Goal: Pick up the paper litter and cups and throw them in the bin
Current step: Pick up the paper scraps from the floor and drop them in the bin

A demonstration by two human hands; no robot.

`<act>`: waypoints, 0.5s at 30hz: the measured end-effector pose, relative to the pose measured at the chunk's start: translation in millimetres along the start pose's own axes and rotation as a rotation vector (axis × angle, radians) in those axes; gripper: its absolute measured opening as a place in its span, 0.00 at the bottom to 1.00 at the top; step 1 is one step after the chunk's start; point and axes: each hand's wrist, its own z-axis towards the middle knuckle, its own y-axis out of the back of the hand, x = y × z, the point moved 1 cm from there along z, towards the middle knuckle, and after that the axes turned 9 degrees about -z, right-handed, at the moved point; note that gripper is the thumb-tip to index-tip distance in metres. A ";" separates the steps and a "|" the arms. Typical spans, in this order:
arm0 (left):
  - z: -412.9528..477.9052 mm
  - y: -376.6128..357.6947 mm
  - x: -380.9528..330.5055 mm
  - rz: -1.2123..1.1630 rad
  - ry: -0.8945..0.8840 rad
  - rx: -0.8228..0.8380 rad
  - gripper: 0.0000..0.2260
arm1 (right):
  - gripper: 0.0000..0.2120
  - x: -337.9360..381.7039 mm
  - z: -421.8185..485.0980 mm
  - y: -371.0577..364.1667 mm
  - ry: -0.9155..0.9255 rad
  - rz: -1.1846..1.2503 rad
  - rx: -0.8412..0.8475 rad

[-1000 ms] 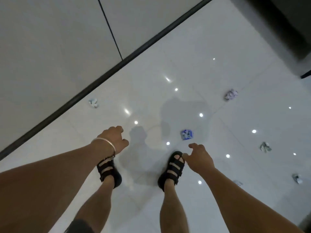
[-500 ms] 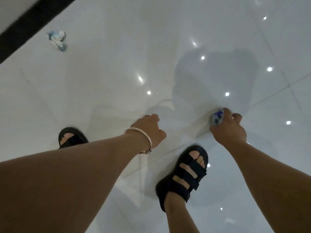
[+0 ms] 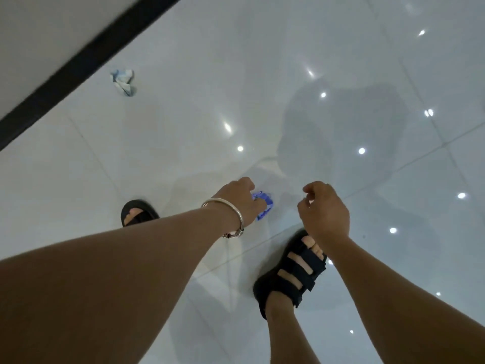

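Pickup: left hand (image 3: pixel 240 203) curls its fingers round blue paper wad (image 3: pixel 265 206), best enclosed firmly; right hand (image 3: pixel 325 210) fingers loosely curled, empty.

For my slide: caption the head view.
Left hand holds crumpled blue paper, right hand empty; crumpled white paper lies near the black baseboard.

The left hand (image 3: pixel 239 199) hides most of the blue crumpled paper (image 3: pixel 266 204).

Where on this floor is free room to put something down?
Free: the tiles between the white paper wad and the left hand, and the floor right of the right hand. Crowded: near the sandals, where the left hand holds the blue paper.
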 end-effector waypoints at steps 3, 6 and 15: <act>-7.8 13.7 4.9 0.005 -0.006 0.005 0.22 | 0.21 -8.1 -2.4 2.4 -0.090 -0.060 0.108; 0.5 19.5 20.1 0.000 0.002 -0.015 0.22 | 0.29 -2.8 4.6 -21.5 -0.033 -0.110 0.233; 20.2 12.0 120.4 -0.019 0.092 -0.041 0.22 | 0.13 51.6 20.8 -134.1 0.011 -0.089 0.195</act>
